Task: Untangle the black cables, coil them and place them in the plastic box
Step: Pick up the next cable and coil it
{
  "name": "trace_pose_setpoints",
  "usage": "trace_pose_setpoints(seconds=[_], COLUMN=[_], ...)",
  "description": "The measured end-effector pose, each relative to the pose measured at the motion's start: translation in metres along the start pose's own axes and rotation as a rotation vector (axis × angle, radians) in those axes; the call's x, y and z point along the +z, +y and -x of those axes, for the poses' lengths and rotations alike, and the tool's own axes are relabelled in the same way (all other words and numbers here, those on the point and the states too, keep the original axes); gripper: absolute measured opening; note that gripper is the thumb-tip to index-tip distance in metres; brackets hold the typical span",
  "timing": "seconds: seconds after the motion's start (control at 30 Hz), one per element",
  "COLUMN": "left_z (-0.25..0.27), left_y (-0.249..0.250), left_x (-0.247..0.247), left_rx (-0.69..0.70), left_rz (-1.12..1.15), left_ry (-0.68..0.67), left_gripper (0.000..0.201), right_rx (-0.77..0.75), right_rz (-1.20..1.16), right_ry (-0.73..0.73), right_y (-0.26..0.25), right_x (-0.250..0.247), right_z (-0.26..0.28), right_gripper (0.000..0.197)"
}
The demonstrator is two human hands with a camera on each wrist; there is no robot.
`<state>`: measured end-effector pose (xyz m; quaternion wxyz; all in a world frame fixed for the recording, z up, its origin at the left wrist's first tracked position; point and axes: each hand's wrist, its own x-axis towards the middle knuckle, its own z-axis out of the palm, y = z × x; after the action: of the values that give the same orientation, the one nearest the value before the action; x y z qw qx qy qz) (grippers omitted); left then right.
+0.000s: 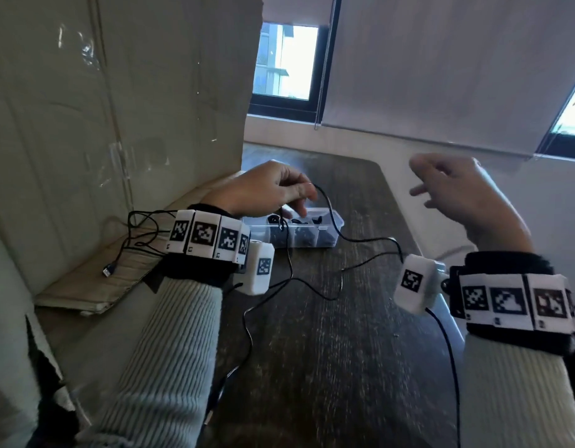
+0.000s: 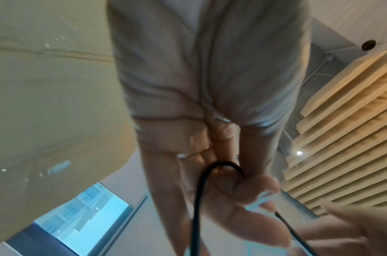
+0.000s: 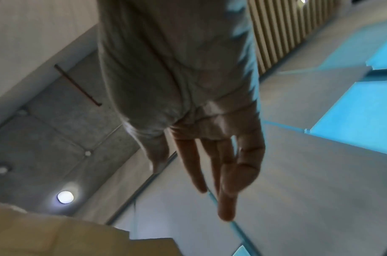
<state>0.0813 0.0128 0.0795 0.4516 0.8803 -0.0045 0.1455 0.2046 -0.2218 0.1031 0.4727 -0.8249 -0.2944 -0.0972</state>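
A thin black cable (image 1: pixel 315 287) loops across the dark wooden table (image 1: pixel 337 367) and rises to my left hand (image 1: pixel 279 189), which pinches it above the clear plastic box (image 1: pixel 334 226). In the left wrist view the cable (image 2: pixel 197 199) bends over my curled fingers (image 2: pixel 253 192). The box has several compartments with dark coiled cables inside. My right hand (image 1: pixel 447 185) hovers in the air to the right of the box, fingers loose and holding nothing; in the right wrist view its fingers (image 3: pixel 225 173) hang straight. Another black cable (image 1: pixel 140 231) with a USB plug (image 1: pixel 108 270) lies at the left.
A large cardboard sheet (image 1: pixel 118 108) stands upright at the left, with folded cardboard (image 1: pixel 95 286) at its foot. The table's right edge (image 1: pixel 418 247) runs close under my right wrist. Windows with blinds are behind.
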Motion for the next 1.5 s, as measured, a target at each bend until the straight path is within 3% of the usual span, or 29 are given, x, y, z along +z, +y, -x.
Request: trace_pose_setpoints(seconds=[0.07, 0.2, 0.33, 0.47, 0.57, 0.73, 0.87, 1.03, 1.13, 1.33, 1.43, 1.5], left_z=[-0.001, -0.003, -0.007, -0.006, -0.005, -0.009, -0.011, -0.011, -0.012, -0.015, -0.017, -0.015], left_y=[0.009, 0.022, 0.017, 0.013, 0.018, 0.026, 0.023, 0.022, 0.025, -0.002, -0.009, -0.009], left_x=[0.006, 0.013, 0.012, 0.006, 0.007, 0.021, 0.022, 0.03, 0.036, 0.028, 0.019, 0.014], left_rx=[0.059, 0.186, 0.192, 0.213, 0.296, 0.358, 0.315, 0.208, 0.223, -0.047, -0.068, -0.043], left_rz=[0.04, 0.057, 0.027, -0.004, -0.025, 0.016, 0.066, -0.047, -0.088, -0.364, -0.363, -0.344], left_ry=[0.018, 0.131, 0.193, 0.197, 0.224, 0.309, 0.244, 0.004, -0.003, -0.133, -0.066, 0.017], left_gripper=[0.02, 0.021, 0.02, 0.018, 0.016, 0.013, 0.013, 0.02, 0.017, 0.018, 0.022, 0.023], right_rx=[-0.035, -0.166, -0.19, -0.099, -0.055, -0.158, -0.086, 0.044, 0.046, 0.012, 0.057, 0.134], right_rz=[-0.18, -0.199, -0.219, -0.243, -0.271, -0.21, -0.364, -0.603, -0.666, -0.868, -0.774, -0.515], right_ry=[-0.169, -0.414, -0.379, -0.284, -0.354, -0.461, -0.301, 0.03, 0.195, 0.582, 0.582, 0.476], right_y=[-0.017, -0.035, -0.032, -0.028, -0.032, -0.038, -0.034, -0.026, -0.023, -0.017, -0.004, 0.004], right_x=[0.012, 0.031, 0.032, 0.022, 0.022, 0.03, 0.029, 0.013, 0.007, -0.025, -0.039, -0.038], right_z=[0.008, 0.02, 0.018, 0.016, 0.019, 0.024, 0.016, 0.006, 0.004, 0.003, 0.006, 0.005], right_gripper=[0.024, 0.02, 0.014, 0.017, 0.02, 0.015, 0.019, 0.022, 0.021, 0.027, 0.02, 0.016])
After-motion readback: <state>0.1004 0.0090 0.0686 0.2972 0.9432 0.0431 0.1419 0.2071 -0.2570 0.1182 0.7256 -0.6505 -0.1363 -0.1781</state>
